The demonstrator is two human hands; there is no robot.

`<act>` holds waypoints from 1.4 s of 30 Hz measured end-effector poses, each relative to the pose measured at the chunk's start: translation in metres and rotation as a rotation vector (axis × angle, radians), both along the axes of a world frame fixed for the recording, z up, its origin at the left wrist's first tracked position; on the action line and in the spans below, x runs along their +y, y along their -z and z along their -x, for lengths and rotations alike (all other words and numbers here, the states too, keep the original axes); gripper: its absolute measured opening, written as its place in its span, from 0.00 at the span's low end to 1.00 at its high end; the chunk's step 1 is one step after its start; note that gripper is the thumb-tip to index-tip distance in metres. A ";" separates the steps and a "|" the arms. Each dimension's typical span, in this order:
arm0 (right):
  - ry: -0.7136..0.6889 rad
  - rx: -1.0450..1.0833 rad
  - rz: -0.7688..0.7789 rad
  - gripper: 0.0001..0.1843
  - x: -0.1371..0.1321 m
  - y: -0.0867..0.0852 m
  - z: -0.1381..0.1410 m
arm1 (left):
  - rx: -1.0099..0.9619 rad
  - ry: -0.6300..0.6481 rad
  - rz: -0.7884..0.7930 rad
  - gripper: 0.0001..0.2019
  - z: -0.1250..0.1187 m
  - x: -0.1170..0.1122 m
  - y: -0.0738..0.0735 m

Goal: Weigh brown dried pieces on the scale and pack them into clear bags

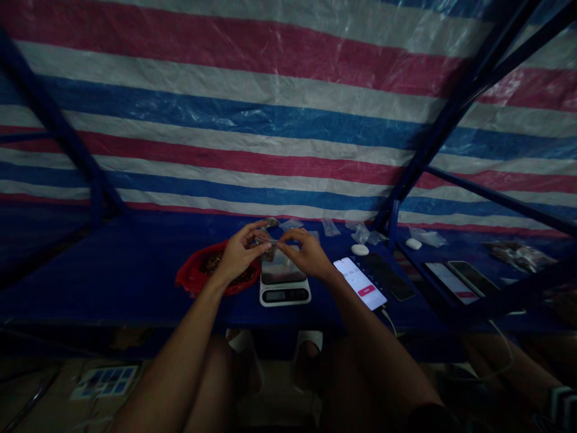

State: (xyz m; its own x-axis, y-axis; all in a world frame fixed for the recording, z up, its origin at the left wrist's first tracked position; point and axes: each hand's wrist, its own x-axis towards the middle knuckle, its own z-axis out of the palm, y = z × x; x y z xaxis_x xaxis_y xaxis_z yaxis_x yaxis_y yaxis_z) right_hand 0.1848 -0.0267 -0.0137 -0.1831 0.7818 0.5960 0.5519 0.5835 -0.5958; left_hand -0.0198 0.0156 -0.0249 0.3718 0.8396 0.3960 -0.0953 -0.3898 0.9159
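Note:
Above a small white digital scale (285,296), my left hand (246,249) and my right hand (306,249) pinch the top edge of a small clear plastic bag (269,252). Something brownish shows in the bag's lower part. The fingers of both hands are closed on its rim, fingertips close together. Left of the scale lies a red plastic bag (187,278), spread open, with a heap of small brown pieces (214,263) in it. My left forearm crosses in front of part of it. The figures on the scale's display are too dim to read.
Several clear bags (330,227) lie along the back of the blue table (135,264). To the right are a lit phone (360,282), a white oval case (359,249) and a dark phone (399,284). Blue metal posts (393,219) rise before a striped tarp. A person's arm (509,367) shows at lower right.

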 end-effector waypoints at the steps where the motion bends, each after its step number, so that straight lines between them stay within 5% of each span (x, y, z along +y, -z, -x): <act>1: -0.009 0.019 -0.001 0.07 0.000 0.000 0.000 | -0.010 0.006 0.014 0.33 0.000 -0.001 0.000; 11: -0.045 0.107 0.068 0.10 -0.005 -0.007 -0.010 | 0.071 0.125 0.202 0.23 -0.005 -0.010 -0.001; 30: 0.007 0.155 0.011 0.08 -0.005 0.003 -0.013 | 0.026 -0.190 0.082 0.23 -0.009 -0.005 -0.002; 42: 0.022 0.190 -0.007 0.08 -0.007 0.002 -0.003 | 0.017 -0.201 0.034 0.21 -0.017 -0.008 0.000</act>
State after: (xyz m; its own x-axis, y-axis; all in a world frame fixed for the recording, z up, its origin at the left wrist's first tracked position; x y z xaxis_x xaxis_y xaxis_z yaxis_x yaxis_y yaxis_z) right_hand 0.1874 -0.0338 -0.0159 -0.0491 0.7802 0.6236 0.4427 0.5767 -0.6866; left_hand -0.0032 0.0078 -0.0254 0.2015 0.9103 0.3614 -0.0031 -0.3684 0.9297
